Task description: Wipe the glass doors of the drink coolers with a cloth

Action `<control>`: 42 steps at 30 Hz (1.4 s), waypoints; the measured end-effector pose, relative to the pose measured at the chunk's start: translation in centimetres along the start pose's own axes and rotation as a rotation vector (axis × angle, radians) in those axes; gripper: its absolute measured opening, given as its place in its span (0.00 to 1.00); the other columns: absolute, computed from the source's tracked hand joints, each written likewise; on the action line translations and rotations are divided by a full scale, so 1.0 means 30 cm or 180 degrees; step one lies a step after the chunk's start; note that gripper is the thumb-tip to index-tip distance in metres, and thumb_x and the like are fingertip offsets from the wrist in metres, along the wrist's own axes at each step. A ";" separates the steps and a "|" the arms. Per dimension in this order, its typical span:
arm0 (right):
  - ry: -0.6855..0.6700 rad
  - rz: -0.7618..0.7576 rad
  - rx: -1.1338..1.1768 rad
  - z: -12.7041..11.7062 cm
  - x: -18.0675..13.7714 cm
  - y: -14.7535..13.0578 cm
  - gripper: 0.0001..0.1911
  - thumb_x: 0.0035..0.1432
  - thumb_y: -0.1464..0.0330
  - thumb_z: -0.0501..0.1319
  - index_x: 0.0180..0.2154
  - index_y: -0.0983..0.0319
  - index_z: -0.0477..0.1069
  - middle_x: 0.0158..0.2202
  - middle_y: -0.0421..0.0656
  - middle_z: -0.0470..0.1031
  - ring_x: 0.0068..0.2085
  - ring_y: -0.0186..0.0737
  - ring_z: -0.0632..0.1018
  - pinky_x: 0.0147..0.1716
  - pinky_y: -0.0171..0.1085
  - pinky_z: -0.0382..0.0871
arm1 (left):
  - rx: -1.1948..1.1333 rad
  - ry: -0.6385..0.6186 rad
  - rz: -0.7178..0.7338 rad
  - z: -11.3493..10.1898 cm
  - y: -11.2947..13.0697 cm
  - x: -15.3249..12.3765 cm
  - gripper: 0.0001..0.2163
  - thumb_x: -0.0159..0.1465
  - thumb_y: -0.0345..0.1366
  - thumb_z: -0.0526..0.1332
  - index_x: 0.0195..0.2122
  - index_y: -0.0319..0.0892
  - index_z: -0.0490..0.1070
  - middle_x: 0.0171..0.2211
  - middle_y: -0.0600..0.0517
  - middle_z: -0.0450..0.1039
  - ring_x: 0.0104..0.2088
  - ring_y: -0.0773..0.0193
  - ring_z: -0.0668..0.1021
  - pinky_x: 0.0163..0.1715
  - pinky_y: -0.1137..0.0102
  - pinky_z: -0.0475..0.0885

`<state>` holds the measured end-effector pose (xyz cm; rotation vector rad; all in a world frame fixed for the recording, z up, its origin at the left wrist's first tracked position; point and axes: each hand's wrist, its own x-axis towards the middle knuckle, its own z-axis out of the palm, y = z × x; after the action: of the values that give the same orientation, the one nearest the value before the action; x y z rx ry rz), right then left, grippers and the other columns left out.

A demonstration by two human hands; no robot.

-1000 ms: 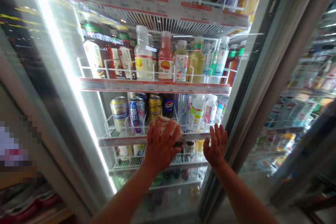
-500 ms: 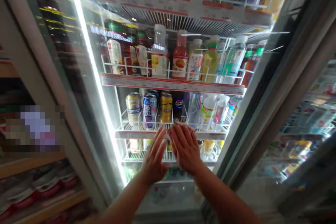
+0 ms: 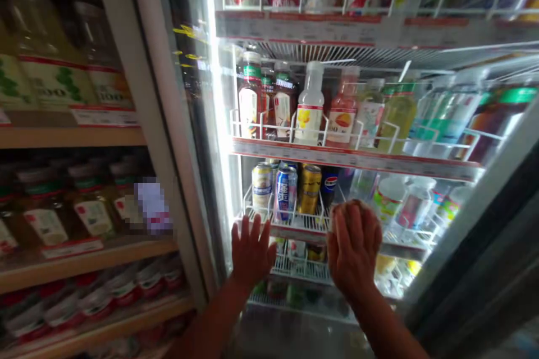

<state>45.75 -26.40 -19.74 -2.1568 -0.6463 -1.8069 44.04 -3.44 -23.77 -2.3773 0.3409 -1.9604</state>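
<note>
My left hand (image 3: 252, 251) is raised with its back toward me, fingers stretched and spread, holding nothing visible. It is in front of the lower left shelves of a lit drinks cooler, just below a pale can (image 3: 261, 188) and a blue can (image 3: 286, 193). Farther right, my right hand (image 3: 354, 247) has its fingers extended close together, their tips partly hidden. It covers part of the shelf edge, below a dark Pepsi bottle (image 3: 329, 182) and near a gold can (image 3: 310, 188). Whether either palm touches the cooler's glass I cannot tell.
Bottles with white caps, such as a yellow-labelled bottle (image 3: 309, 106), line the shelf above behind a wire rail. At left, a wooden shelf (image 3: 84, 258) carries several large juice bottles. A blurred dark door frame (image 3: 475, 247) slants along the right side.
My hands have moved apart, from nearly together to well separated, and the left fingers have spread. The view has shifted left, bringing more of the wooden shelves into sight.
</note>
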 end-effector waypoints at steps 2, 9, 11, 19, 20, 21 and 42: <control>-0.0270 -0.0168 0.0215 0.003 -0.054 -0.039 0.34 0.68 0.70 0.59 0.71 0.56 0.53 0.73 0.44 0.53 0.74 0.50 0.51 0.72 0.51 0.44 | -0.0022 -0.0024 -0.0007 -0.004 -0.001 -0.009 0.30 0.74 0.40 0.49 0.74 0.39 0.42 0.74 0.43 0.41 0.73 0.46 0.47 0.72 0.48 0.42; 0.0123 -0.0016 0.0036 -0.041 0.100 0.053 0.37 0.66 0.71 0.60 0.72 0.62 0.50 0.71 0.53 0.57 0.73 0.56 0.55 0.70 0.57 0.51 | -0.0045 -0.0003 -0.0048 -0.006 -0.002 -0.015 0.29 0.75 0.41 0.48 0.74 0.39 0.44 0.74 0.45 0.41 0.74 0.47 0.47 0.73 0.48 0.42; 0.0342 0.0115 -0.0040 -0.038 0.135 0.061 0.39 0.66 0.70 0.61 0.72 0.61 0.48 0.73 0.53 0.53 0.73 0.61 0.55 0.68 0.62 0.54 | -0.0062 0.0046 -0.0077 -0.005 0.001 -0.012 0.28 0.75 0.42 0.48 0.74 0.40 0.44 0.74 0.46 0.41 0.74 0.48 0.47 0.73 0.50 0.42; -0.0459 -0.0528 0.0179 -0.021 -0.026 -0.033 0.33 0.68 0.72 0.58 0.71 0.55 0.53 0.73 0.41 0.54 0.73 0.51 0.54 0.72 0.51 0.47 | -0.0105 0.0078 -0.0090 -0.004 0.002 -0.017 0.28 0.75 0.42 0.48 0.73 0.40 0.46 0.73 0.46 0.44 0.73 0.48 0.49 0.73 0.50 0.43; -0.0387 -0.0482 0.0132 -0.029 -0.001 -0.013 0.33 0.67 0.71 0.59 0.71 0.55 0.54 0.73 0.43 0.56 0.73 0.52 0.55 0.72 0.52 0.49 | -0.0109 0.0089 -0.0089 -0.005 0.003 -0.017 0.28 0.75 0.42 0.48 0.73 0.40 0.46 0.73 0.46 0.44 0.73 0.48 0.49 0.73 0.50 0.43; -0.0251 -0.0356 0.0062 -0.038 0.032 0.012 0.35 0.66 0.71 0.61 0.71 0.55 0.54 0.72 0.45 0.56 0.73 0.55 0.56 0.71 0.54 0.51 | -0.0113 0.0099 -0.0089 -0.006 0.003 -0.017 0.28 0.75 0.41 0.48 0.73 0.40 0.46 0.73 0.46 0.44 0.73 0.48 0.49 0.73 0.50 0.43; 0.0175 0.0110 0.0004 -0.034 0.000 0.050 0.40 0.62 0.73 0.63 0.71 0.60 0.52 0.74 0.54 0.48 0.72 0.70 0.54 0.66 0.70 0.53 | -0.0175 0.0134 -0.0122 -0.004 0.010 -0.026 0.29 0.73 0.42 0.53 0.73 0.41 0.49 0.71 0.45 0.51 0.73 0.50 0.51 0.73 0.51 0.44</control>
<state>45.59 -28.17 -19.42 -2.0964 -0.5941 -1.8403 43.75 -3.55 -24.56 -2.3959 0.3582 -2.0463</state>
